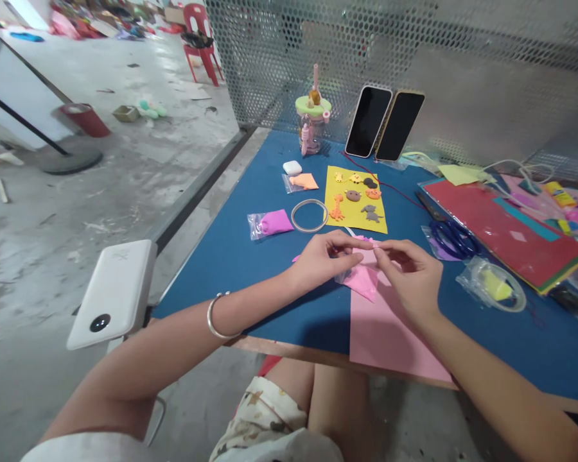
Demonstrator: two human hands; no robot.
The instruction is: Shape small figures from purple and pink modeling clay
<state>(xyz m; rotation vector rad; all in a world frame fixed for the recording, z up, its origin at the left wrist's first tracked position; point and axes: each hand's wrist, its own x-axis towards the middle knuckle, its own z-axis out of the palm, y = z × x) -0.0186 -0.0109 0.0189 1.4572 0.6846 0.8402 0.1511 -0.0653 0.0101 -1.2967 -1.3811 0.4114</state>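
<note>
Both my hands meet over a small clear bag of pink clay (pixel 361 277) above a pink paper sheet (pixel 390 333) on the blue table mat (pixel 250 256). My left hand (pixel 325 258) pinches the bag's top edge, fingers closed. From the other side, my right hand (pixel 407 273) also pinches the same top edge. A silver bangle (pixel 215 316) circles my left wrist.
A yellow card with small clay animals (pixel 355 197), a clear tape ring (pixel 309 215), another pink clay bag (pixel 270 224) and an orange one (pixel 301 182) lie beyond. Scissors (pixel 450 234), coloured sheets (pixel 510 234), two phones (pixel 383 123), a cup (pixel 312 122). White power bank (pixel 113 292) at left edge.
</note>
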